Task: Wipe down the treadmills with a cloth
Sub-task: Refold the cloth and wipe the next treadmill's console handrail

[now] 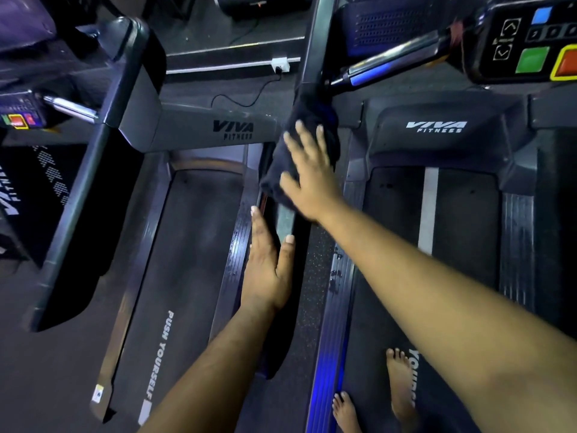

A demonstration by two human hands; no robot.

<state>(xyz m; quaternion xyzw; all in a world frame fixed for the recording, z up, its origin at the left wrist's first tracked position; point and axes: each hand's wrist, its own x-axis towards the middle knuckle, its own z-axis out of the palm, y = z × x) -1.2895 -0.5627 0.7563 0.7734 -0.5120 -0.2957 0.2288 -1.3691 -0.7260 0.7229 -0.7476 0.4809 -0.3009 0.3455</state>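
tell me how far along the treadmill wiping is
Nothing is visibly finished. In hand: the right hand presses a dark cloth flat against the right treadmill's grey upright post; the left hand rests open on the left treadmill's side rail. Left: droplets on the right treadmill's rail, belts, consoles.

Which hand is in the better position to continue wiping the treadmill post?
Probably the right hand: it presses the dark cloth against the post. The left hand lies flat on the side rail, without cloth.
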